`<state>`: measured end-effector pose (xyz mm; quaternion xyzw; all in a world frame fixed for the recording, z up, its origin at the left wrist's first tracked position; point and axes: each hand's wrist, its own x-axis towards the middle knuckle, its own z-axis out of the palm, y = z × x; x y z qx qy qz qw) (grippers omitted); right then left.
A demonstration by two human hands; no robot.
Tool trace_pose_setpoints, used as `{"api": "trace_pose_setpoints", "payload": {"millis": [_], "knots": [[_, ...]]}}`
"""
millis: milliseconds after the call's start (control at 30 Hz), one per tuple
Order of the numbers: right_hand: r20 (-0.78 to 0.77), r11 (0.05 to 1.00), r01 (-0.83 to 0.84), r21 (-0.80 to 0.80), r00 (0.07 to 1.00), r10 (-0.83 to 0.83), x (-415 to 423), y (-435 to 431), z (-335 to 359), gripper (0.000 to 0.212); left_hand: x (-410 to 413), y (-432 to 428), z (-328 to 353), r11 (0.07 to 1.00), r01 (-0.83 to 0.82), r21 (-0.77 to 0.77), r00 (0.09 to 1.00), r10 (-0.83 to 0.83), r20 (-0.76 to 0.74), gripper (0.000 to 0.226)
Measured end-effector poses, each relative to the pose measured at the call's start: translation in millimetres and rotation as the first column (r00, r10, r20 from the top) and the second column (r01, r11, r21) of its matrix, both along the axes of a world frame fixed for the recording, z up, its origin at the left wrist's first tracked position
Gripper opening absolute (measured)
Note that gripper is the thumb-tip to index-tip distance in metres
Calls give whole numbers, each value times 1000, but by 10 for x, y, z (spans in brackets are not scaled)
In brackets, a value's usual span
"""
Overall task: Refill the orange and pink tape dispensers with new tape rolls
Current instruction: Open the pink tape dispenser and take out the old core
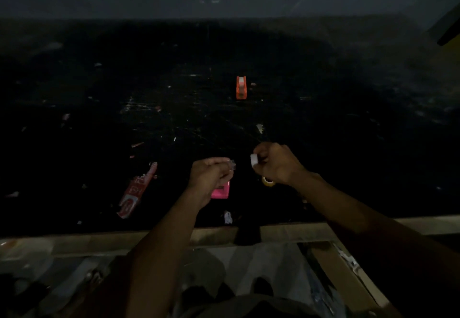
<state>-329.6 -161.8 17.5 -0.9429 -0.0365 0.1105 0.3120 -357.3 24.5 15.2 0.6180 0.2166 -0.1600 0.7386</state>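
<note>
The pink tape dispenser lies on the dark table near its front edge, partly hidden under the left hand. That hand is pinched shut on a small clear piece, probably the dispenser's spool core. The right hand is closed around a white tape roll, held level with the clear piece and just apart from it, likely so the 2 can be pushed together. A yellowish tape roll lies below the right wrist. The orange tape dispenser stands well apart, farther back; whether it holds tape is unclear. A torn red-and-white packet lies to the left.
</note>
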Motion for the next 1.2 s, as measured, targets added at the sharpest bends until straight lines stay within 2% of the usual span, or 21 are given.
{"api": "trace_pose_setpoints", "payload": {"millis": [100, 200, 300, 400, 467, 767, 900, 1000, 1100, 1200], "knots": [[-5, 995, -45, -87, 999, 45, 13, -3, -58, 16, 97, 95, 0, 998, 46, -44, 999, -45, 19, 23], [11, 967, -113, -229, 993, 119, -17, 99, -143, 26, 196, 160, 6, 993, 96, -64, 994, -93, 51, 22], [-12, 900, -107, -424, 994, 112, -24, 230, -225, 35, 287, 233, -37, 989, 120, -81, 992, -118, 38, 20], [-76, 863, -117, -492, 993, 91, -47, 316, -312, 32, 362, 323, -82, 985, 149, -91, 989, -149, 8, 20], [-105, 856, -127, -501, 991, 85, -83, 328, -384, 31, 413, 364, -114, 983, 148, -108, 989, -149, 0, 20], [-50, 876, -88, -475, 996, 72, -136, 253, -351, 41, 463, 141, -89, 976, 187, -114, 982, -189, -3, 18], [-86, 924, -16, -383, 996, -19, -80, -137, -178, 32, 481, -109, -54, 961, 259, -93, 966, -260, 5, 18], [-112, 945, 58, -321, 989, -98, -96, -565, -57, 36, 479, -329, -79, 945, 319, -75, 948, -317, 31, 19], [-187, 942, -7, -335, 981, -59, -220, -895, -1, 46, 450, -518, -129, 927, 375, -8, 927, -375, 7, 21], [-169, 941, -119, -317, 983, 67, -394, -1043, -50, 55, 396, -683, -194, 911, 411, 39, 912, -411, -17, 23]]}}
